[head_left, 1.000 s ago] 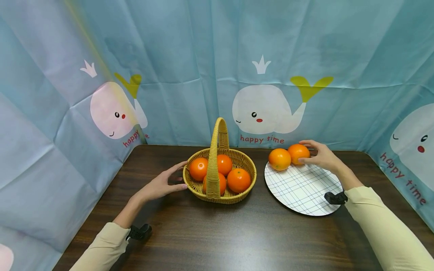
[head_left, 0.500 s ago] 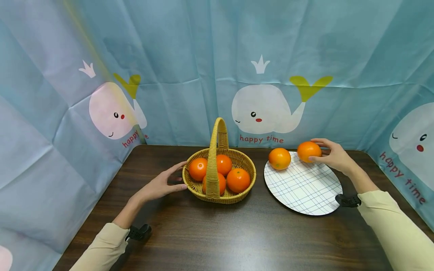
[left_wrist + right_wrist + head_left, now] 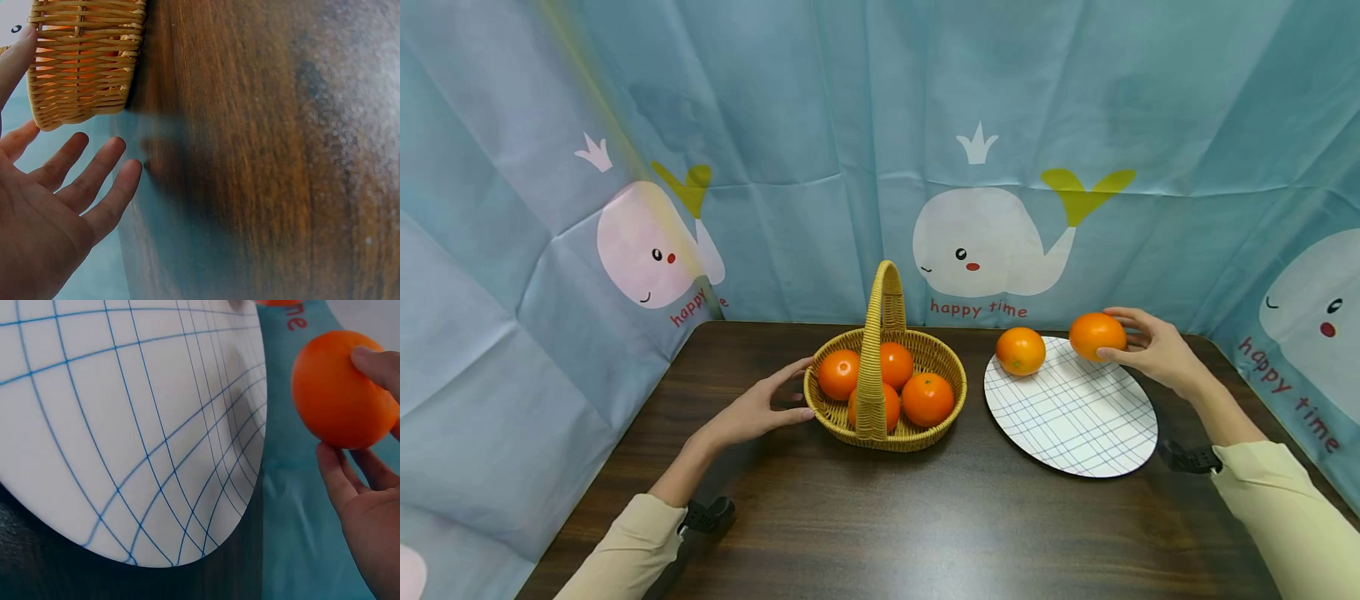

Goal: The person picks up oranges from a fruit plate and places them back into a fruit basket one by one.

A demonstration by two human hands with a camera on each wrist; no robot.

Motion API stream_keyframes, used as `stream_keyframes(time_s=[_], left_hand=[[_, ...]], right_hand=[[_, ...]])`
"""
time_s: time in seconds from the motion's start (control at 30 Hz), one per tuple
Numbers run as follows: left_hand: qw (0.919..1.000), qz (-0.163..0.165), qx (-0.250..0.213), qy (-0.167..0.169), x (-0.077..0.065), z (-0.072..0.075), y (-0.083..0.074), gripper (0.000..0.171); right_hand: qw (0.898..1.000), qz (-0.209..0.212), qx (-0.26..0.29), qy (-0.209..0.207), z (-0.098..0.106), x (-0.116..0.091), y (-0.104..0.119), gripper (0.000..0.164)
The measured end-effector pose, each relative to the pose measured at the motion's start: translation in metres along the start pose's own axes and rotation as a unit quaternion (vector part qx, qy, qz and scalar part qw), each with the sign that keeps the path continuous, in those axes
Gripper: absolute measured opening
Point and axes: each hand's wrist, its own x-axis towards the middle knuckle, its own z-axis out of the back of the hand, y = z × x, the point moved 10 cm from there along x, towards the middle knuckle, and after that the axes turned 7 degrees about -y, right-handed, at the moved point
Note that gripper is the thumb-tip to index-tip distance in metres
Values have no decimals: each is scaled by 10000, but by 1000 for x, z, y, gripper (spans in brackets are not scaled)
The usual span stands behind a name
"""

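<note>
With thumb and fingertips, my right hand (image 3: 1165,357) grips an orange (image 3: 1097,337) at the back right edge of the plate. In the right wrist view this orange (image 3: 340,390) hangs clear of the plate surface. Another orange (image 3: 1021,351) lies on the back left part of the white plate (image 3: 1078,421) with its blue grid lines. At the left, my left hand (image 3: 751,412) touches the side of a wicker basket (image 3: 891,440) with spread, loosely straight fingers. Several oranges (image 3: 928,399) lie in the basket, partly behind its tall handle. The left wrist view shows the thumb and index finger against the basket wall (image 3: 84,81).
Everything stands on a dark brown wooden table (image 3: 925,517). Right behind its back edge hangs a blue curtain (image 3: 820,208) printed with whales. A strip of bare table separates basket and plate.
My right hand has moved right with the orange, away from the other orange and up off the plate. My left hand and the basket have stayed in place.
</note>
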Motion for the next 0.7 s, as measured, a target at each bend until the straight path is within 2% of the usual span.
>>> stream_keyframes(time_s=[0.23, 0.53, 0.7], left_hand=[[9999, 89, 107, -19, -1, 0, 2, 82], [10000, 43, 52, -12, -1, 0, 0, 82], [10000, 21, 83, -4, -1, 0, 0, 82]], right_hand=[[9997, 148, 158, -70, -2, -4, 14, 71], [9988, 341, 339, -88, -13, 1, 33, 70], [9977, 266, 621, -49, -21, 4, 42, 68]])
